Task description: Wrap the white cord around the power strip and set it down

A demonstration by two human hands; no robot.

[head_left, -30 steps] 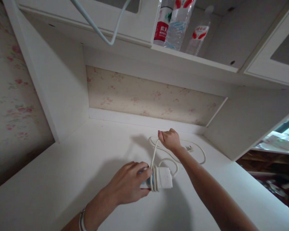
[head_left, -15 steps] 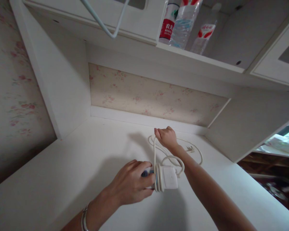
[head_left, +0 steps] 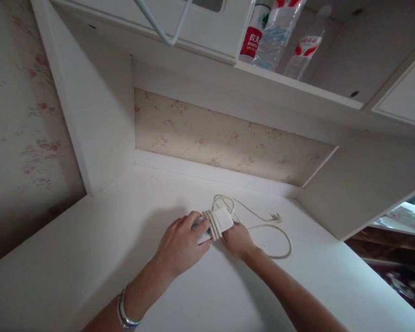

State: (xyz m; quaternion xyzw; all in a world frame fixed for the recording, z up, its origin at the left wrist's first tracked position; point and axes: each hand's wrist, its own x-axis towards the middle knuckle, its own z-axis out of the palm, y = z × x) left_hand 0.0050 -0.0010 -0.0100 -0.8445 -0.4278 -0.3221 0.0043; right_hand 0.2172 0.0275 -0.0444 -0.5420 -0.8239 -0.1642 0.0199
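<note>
My left hand (head_left: pixel 185 244) grips one end of a white power strip (head_left: pixel 224 219), its fingers closed over a bluish part. Several turns of off-white cord (head_left: pixel 212 225) are wound round the strip's middle. Just under the strip's right end is my right hand (head_left: pixel 239 240), its fingers curled and mostly hidden behind the strip; it appears closed on the cord. The loose length of cord loops over the white desktop behind and to the right, ending in a plug (head_left: pixel 275 217) with bare prongs.
Overhead, an open shelf (head_left: pixel 297 87) holds several plastic bottles (head_left: pixel 275 37). A pale blue hanger-like bar (head_left: pixel 159 27) hangs before the upper cabinet. White side panels (head_left: pixel 100 115) flank the desktop (head_left: pixel 124 221). Flowered wallpaper (head_left: pixel 200 133) covers the back.
My right hand has come down and toward me, from above the strip to beneath its right end. The strip in my left hand has moved up and left and tilted. The view has shifted slightly.
</note>
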